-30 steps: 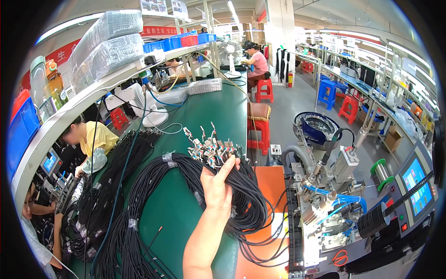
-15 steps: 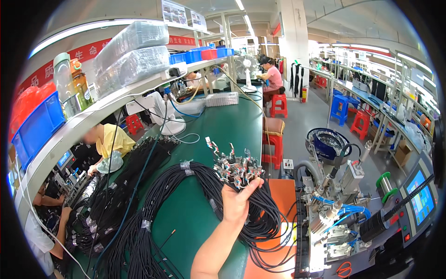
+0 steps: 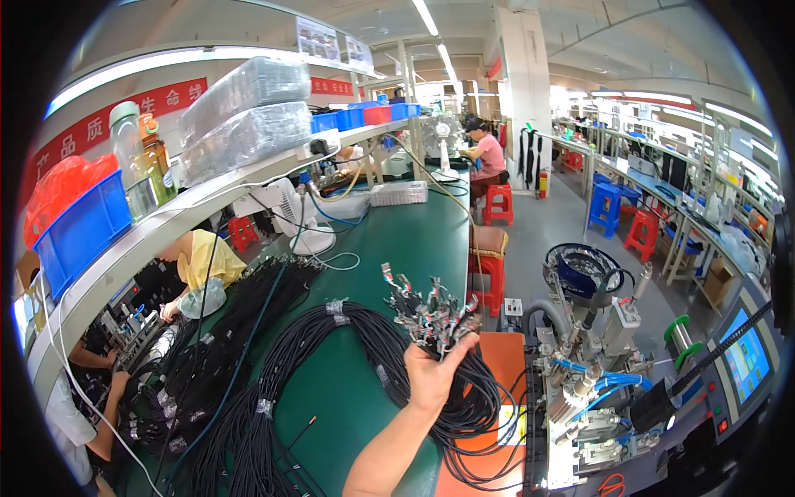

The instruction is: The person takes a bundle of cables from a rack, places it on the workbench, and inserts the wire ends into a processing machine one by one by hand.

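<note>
My left hand [image 3: 429,377] is closed around a thick bundle of black cables [image 3: 476,393], just under their ends. Above my thumb fan out the cable ends, a cluster of small metal connectors [image 3: 435,315] with bits of red and white wire. From my grip the cables loop over the green table [image 3: 389,236] in a big arc, tied in places with clear tape [image 3: 337,310]. Part of the bundle hangs over an orange board [image 3: 505,352] beside the machine. My right hand is out of view.
At right stands a machine with metal cylinders and blue tubes [image 3: 613,381], a round feeder bowl [image 3: 584,269] and a screen [image 3: 745,340]. Red-handled scissors [image 3: 611,484] lie near its base. More black cables [image 3: 240,311] are heaped at left, near co-workers. A shelf [image 3: 240,184] runs above.
My left hand, still gripping the cables, sits slightly lower and further right in the picture. The whole scene has shifted a little with the head. The cable ends have tilted slightly.
</note>
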{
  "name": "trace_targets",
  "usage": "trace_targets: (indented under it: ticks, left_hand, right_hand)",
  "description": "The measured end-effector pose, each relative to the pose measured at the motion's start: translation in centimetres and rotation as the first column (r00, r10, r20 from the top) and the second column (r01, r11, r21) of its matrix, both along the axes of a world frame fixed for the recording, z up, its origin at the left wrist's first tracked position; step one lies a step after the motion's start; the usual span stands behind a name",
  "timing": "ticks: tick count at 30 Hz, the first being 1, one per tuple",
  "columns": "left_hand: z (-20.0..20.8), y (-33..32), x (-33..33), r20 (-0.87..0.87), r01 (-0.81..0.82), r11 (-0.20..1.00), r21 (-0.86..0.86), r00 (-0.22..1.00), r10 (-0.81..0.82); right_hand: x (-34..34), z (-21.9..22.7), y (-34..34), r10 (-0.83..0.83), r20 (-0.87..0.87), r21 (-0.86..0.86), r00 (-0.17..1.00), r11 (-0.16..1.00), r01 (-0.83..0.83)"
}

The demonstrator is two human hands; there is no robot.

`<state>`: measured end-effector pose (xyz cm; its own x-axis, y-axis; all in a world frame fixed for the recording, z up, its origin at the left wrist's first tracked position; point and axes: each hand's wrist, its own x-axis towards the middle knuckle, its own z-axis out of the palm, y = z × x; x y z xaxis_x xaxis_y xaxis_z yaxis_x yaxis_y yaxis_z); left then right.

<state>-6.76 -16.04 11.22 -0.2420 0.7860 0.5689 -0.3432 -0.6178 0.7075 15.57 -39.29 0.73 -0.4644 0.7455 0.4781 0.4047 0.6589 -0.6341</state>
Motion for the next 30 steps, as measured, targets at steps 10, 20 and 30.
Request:
trace_targets:
  ticks: [10, 20, 30]
  left_hand:
    - [-5.3, 13.5, -5.7, -0.928, -0.807, 0.568, -0.163, -0.069, -0.365]
    - [-3.4, 1.4, 0.0, -0.473, -0.632, 0.493, 0.597, 0.219, 0.853]
    - [-3.2, -21.1, 24.0, -0.999, 0.904, 0.425, -0.032, -0.021, -0.031]
  right_hand:
    - [-0.2, -2.4, 1.3, -0.142, -0.241, 0.175, 0.960, 0.967, 0.186]
    - [19.9, -13.3, -19.6, -0.898, -0.142, -0.516, -0.416, -0.292, 0.806]
    - [37.3, -14.2, -27.7, -0.515, -0.351, -0.099, -0.782, -0.810, 0.578]
